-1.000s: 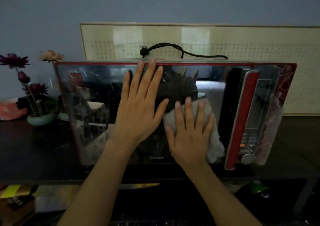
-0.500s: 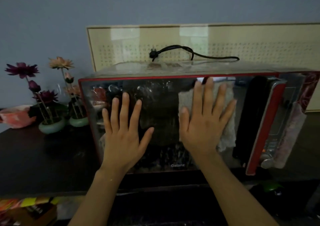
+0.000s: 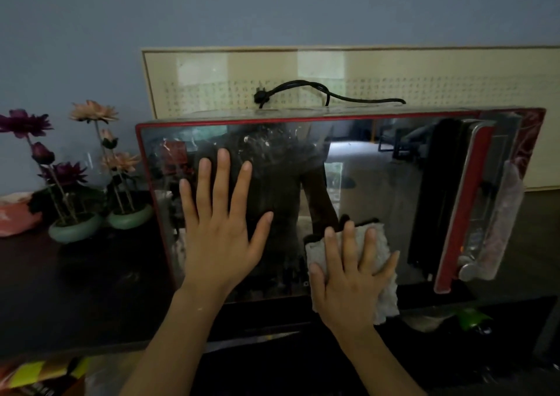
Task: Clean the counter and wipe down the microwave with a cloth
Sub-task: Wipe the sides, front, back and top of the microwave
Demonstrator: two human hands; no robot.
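My left hand (image 3: pixel 221 238) lies flat, fingers spread, on the mirrored door of the microwave (image 3: pixel 378 183), which stands on the dark counter (image 3: pixel 75 289). My right hand (image 3: pixel 351 280), fingers straight, presses the pale cloth (image 3: pixel 378 238) against the door's lower part, beside the left hand.

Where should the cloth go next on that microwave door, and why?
Probably sweep the cloth upward: the right hand presses it low on the microwave door, while smears show near the top centre. The left hand lies flat on the glass, bracing it.
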